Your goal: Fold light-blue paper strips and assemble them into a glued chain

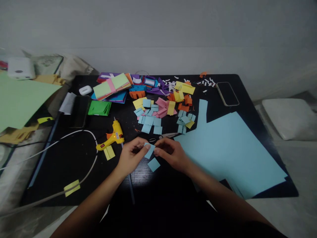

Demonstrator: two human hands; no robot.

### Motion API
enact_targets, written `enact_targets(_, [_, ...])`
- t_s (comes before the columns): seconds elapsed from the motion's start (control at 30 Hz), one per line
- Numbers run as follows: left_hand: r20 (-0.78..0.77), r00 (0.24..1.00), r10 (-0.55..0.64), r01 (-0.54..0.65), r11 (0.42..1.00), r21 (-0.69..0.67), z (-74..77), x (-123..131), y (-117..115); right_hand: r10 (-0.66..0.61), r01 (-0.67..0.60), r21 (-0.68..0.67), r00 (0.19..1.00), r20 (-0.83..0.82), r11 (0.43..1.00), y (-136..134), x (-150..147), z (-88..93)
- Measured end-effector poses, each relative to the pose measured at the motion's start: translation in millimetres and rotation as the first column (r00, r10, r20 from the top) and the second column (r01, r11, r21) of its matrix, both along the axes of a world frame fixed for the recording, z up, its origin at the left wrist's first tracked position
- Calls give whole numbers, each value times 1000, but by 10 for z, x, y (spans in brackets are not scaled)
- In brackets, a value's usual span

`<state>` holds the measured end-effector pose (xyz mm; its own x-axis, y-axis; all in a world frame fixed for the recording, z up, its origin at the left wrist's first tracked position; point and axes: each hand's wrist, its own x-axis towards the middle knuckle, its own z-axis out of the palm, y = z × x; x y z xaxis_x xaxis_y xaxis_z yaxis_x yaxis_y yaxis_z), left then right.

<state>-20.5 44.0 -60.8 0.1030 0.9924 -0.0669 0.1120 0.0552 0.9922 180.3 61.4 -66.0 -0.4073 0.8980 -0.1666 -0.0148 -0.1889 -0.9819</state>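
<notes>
- Cable (pixel 93 135): looped left of the glue gun (pixel 114 136); a snagging forearm could drag the glue gun across the tabletop (pixel 81 158).
- Left hand (pixel 131 155): just right of the glue gun, thumb and fingers pinching a blue paper square (pixel 149 151); a leftward slip could knock the glue gun.
- Right hand (pixel 174 153): farther right of the glue gun, fingertips at the square's edge; cannot tell whether they pinch it.
- Large blue sheet (pixel 230 148): far right of the glue gun; forearm pressure could crease it.
</notes>
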Motion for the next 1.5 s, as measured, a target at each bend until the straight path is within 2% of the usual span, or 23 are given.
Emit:
enact_targets(0.13, [-33, 995, -97, 98, 995, 23, -14, 35, -21, 24, -24, 14, 999, 37, 1000, -23, -24, 2])
enact_targets(0.27, [-138, 976, -166, 181, 979, 98, 7, -40, 28, 79, -83, 41, 992, 100, 996, 3, 19, 6])
enact_targets(0.47, [-249, 935, -254, 292, 948, 129, 8, -90, 48, 124, -132, 55, 984, 127, 990, -9, 29, 5])
enact_targets(0.63, [-279, 936, -216, 266, 952, 155, 0, -136, 74, 84, -93, 63, 986, 144, 994, 17, 45, -2])
enact_targets(0.77, [-267, 961, -70, 117, 980, 162, -9, -225, 130, -67, 57, 85, 991, 118, 995, 102, 95, -18])
enact_targets(0.9, [-218, 976, -16, 55, 983, 174, -57, -197, 103, -119, 119, -29, 993, 4, 993, 132, 82, -52])
enact_targets(1.07, [-149, 985, -87, 118, 969, 217, -107, -134, 36, -160, 151, -106, 984, -82, 983, 102, 33, -90])
enact_targets(1.27, [-298, 955, 5, 104, 931, 350, -80, -116, 58, -174, 160, -119, 978, -119, 980, 95, 27, -119])
enact_targets(1.5, [-385, 921, -52, 209, 902, 378, -82, -111, 55, -154, 139, -124, 980, -125, 983, 76, 19, -145])
